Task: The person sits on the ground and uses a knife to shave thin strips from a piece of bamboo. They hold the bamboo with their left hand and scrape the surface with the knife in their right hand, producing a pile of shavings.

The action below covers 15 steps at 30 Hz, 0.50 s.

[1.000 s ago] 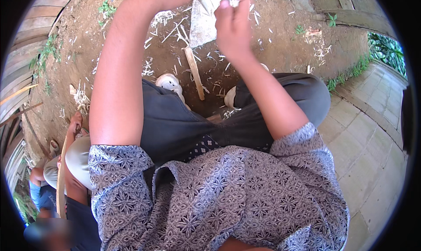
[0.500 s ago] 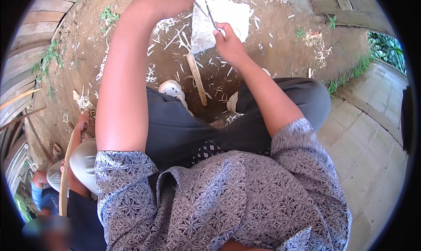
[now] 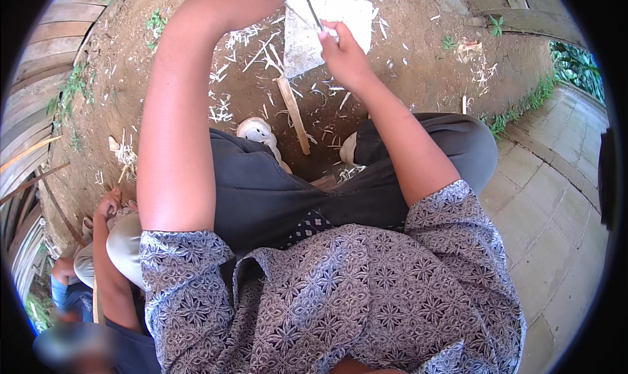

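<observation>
My left hand (image 3: pixel 242 4) is at the top edge, its thumb bent out to the right. Its other fingers are mostly cut off by the picture's edge, so what they grip cannot be made out. To the right, my right hand (image 3: pixel 343 52) pinches the lower end of a thin, dark, blade-like strip (image 3: pixel 310 6), which slants up out of view. Behind both hands a whitish sheet (image 3: pixel 347 27) lies on the ground, strewn with pale shavings. A flat wooden stick (image 3: pixel 292 116) lies between my feet, its far end near the sheet's lower corner.
Bare soil holds scattered wood shavings (image 3: pixel 222 106). My pale shoes (image 3: pixel 258 135) flank the stick. At lower left another person's hand (image 3: pixel 110 203) grips a stick by a small shavings pile (image 3: pixel 124 153). Wooden boards (image 3: pixel 49 31) border the left; paving (image 3: pixel 549 178) lies right.
My left thumb has shifted left, away from the dark strip. My right hand has risen slightly with the strip. The other person's hand has moved down and left.
</observation>
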Available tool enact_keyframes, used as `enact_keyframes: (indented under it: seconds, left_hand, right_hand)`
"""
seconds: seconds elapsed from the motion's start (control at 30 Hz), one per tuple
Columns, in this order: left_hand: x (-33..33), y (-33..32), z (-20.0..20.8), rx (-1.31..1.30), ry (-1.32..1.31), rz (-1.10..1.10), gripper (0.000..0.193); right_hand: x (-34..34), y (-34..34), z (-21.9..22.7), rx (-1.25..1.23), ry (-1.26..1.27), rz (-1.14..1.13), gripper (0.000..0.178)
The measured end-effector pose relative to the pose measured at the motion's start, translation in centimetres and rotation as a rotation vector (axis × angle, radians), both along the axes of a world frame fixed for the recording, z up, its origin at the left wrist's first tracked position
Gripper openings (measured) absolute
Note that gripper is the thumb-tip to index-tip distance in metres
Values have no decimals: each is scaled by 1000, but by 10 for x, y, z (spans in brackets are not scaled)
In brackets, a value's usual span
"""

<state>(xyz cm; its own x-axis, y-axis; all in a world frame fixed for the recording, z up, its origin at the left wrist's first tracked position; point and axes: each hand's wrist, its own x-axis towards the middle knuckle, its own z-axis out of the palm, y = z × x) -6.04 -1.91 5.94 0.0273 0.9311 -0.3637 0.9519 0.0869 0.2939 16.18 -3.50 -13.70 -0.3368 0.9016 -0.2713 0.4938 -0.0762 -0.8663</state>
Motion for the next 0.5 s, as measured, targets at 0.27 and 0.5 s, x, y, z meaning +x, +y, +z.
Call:
enact_keyframes:
  seconds: [0.27,0.5]
  left_hand:
    - [-8,-9,-4,26,2,-120,36]
    - [3,-5,1,1,54,-156,34]
  right_hand:
    - [-14,-16,107,153,461,-271,35]
    - [-8,-8,84,33,25,-112,39]
